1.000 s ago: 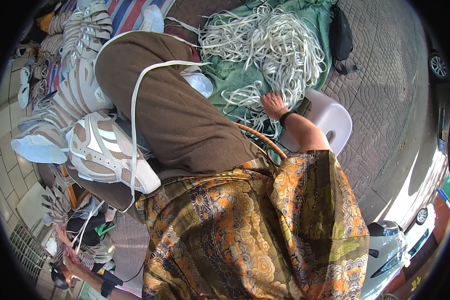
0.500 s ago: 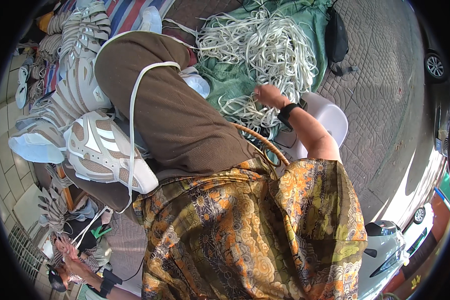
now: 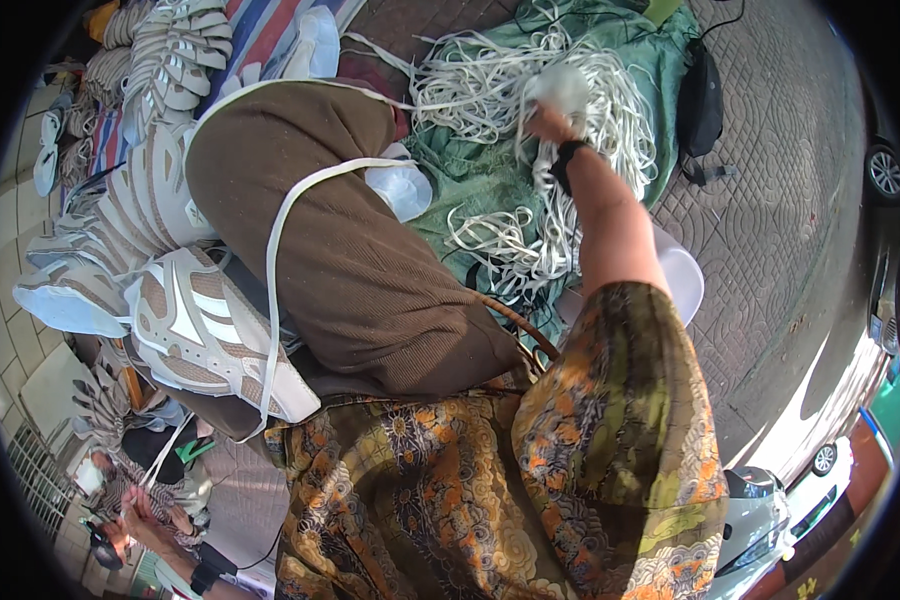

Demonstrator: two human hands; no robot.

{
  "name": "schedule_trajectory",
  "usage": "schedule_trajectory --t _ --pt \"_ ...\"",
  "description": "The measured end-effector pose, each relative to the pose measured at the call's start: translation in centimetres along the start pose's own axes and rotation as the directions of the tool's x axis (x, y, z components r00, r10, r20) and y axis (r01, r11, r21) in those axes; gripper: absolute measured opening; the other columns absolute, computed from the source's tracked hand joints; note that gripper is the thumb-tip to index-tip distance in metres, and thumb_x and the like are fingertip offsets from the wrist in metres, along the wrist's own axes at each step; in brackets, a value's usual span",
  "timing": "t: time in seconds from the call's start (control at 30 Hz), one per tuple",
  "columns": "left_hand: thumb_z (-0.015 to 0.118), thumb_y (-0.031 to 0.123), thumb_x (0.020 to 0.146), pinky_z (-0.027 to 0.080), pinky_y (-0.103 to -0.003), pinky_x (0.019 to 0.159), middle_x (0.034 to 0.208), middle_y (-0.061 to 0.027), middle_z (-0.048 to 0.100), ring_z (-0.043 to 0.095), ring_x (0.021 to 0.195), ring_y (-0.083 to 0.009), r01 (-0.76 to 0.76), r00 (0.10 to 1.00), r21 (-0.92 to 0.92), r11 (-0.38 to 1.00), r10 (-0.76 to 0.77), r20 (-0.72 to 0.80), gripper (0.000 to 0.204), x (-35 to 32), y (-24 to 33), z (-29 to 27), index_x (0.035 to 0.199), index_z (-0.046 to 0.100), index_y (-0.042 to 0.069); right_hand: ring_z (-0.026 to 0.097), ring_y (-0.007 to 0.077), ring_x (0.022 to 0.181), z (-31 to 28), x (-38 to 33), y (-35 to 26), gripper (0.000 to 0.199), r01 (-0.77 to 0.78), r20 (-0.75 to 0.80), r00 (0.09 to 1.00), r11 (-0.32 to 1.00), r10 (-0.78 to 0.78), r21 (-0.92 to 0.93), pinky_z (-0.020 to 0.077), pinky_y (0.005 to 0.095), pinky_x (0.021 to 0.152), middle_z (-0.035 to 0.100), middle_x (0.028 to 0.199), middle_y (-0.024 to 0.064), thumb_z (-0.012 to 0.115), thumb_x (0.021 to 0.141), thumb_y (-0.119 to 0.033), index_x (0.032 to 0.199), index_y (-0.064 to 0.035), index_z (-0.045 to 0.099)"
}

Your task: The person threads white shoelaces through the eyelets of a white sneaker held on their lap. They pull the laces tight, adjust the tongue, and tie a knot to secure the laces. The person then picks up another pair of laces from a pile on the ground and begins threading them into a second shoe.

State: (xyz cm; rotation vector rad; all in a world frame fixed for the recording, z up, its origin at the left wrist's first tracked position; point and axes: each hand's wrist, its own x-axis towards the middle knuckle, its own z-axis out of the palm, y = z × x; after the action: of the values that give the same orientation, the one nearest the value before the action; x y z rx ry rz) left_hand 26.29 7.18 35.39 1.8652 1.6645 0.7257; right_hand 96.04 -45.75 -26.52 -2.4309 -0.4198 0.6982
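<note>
My right hand point(image 3: 550, 115) is raised over a pile of white shoelaces point(image 3: 470, 85) and is shut on a bunch of them; the bunch hangs down from my fist. The pile lies on a green cloth point(image 3: 470, 190) on the pavement. A beige and white sneaker point(image 3: 210, 335) rests against my brown trouser leg point(image 3: 370, 270), and one white lace point(image 3: 275, 260) is draped over that knee. My left hand point(image 3: 145, 515) is low at the lower left edge, with a black band on its wrist, near dark items and loose laces. Its grip is too small to make out.
Stacks of beige and white shoe uppers point(image 3: 140, 190) fill the left side on a striped sheet. A white plastic stool point(image 3: 685, 280) stands under my right arm. A black bag point(image 3: 705, 95) lies on the paving at the far right. Parked cars point(image 3: 770, 510) line the right edge.
My right hand has lifted from the laces beside the stool and moved up and away, pulling a bunch of white laces with it. The sneaker has stayed put.
</note>
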Motion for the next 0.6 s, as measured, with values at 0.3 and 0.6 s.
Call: schedule_trajectory --t 0.3,0.6 --pt "0.046 0.027 0.099 0.046 -0.035 0.098 0.122 -0.0234 0.055 0.056 0.112 -0.0296 0.047 0.999 0.031 0.998 -0.047 0.012 0.045 -0.9 0.8 -2.0 0.123 0.049 -0.010 0.066 0.0300 0.083 -13.9 12.0 -1.2 0.045 0.161 -0.239 0.958 0.987 -0.161 -0.023 0.0521 0.0399 0.073 0.065 0.100 0.0178 0.070 0.077 -0.023 0.118 -0.0086 0.059" --pt "0.046 0.028 0.099 0.046 -0.034 0.099 0.119 -0.0196 0.057 0.057 0.110 -0.0285 0.060 0.995 -0.036 0.998 -0.056 0.086 0.041 0.5 -1.0 0.3 0.117 0.053 -0.008 0.064 0.0322 0.066 -4.2 -6.8 -2.2 0.024 0.322 -0.128 0.910 0.868 -0.394 -0.378 0.0522 0.0427 0.055 0.066 0.084 0.0108 0.043 0.090 -0.011 0.109 -0.0129 0.057"
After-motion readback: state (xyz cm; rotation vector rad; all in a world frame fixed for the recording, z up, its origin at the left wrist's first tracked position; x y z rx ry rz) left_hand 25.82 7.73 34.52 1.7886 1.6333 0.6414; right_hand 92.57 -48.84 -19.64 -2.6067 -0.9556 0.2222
